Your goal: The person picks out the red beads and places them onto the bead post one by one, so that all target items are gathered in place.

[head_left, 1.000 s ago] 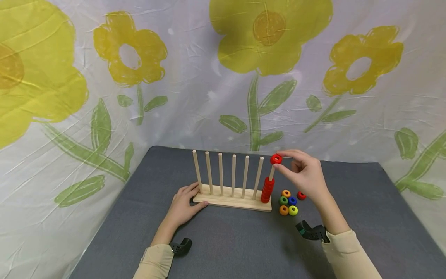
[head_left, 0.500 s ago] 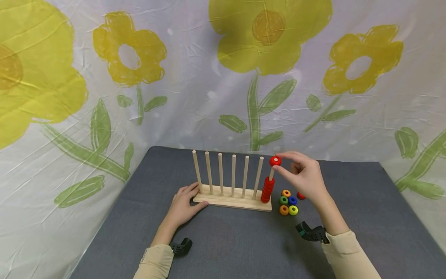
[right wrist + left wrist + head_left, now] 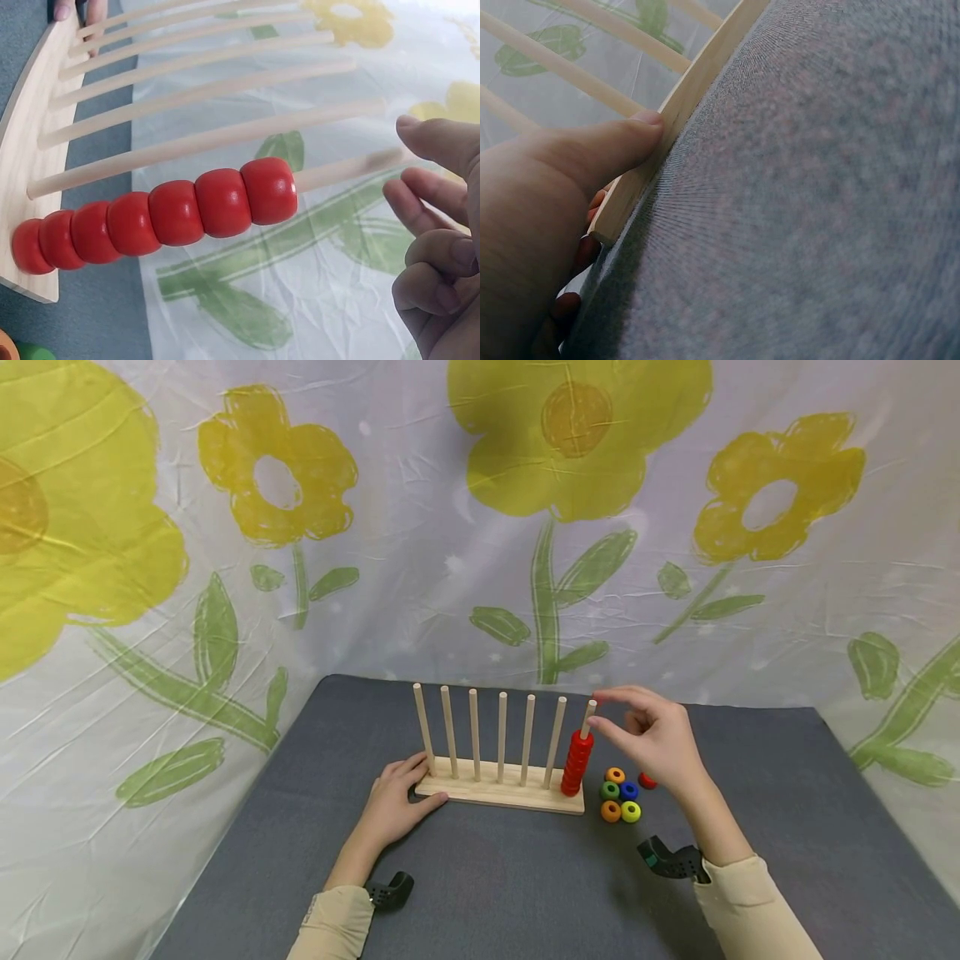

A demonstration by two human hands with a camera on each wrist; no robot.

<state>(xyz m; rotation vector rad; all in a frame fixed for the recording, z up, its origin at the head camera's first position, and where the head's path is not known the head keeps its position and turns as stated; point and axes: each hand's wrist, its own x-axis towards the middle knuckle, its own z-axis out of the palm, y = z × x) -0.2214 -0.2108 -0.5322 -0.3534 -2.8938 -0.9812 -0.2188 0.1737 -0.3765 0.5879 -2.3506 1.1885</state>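
A wooden peg rack (image 3: 480,789) with several upright pegs stands on the table. My left hand (image 3: 393,802) holds its left end, thumb on the front edge and the other fingers round behind; in the left wrist view the thumb (image 3: 622,146) lies against the wooden base (image 3: 634,195). Red beads (image 3: 576,764) are stacked on the rightmost peg, the top red bead (image 3: 271,190) touching the one below. My right hand (image 3: 652,731) is beside that peg's bare tip, thumb and forefinger apart with no bead between them; its other fingers are curled in.
Right of the rack lie several loose beads: orange (image 3: 611,812), yellow (image 3: 631,812), green (image 3: 610,791), blue (image 3: 628,791) and another orange one. A red bead (image 3: 647,781) sits partly behind my right wrist. A flower-printed cloth (image 3: 420,527) hangs behind the table (image 3: 487,877).
The red bead that my right hand pinched at the peg's tip has been let go and slid down onto the stack. My left hand stays in place on the rack.
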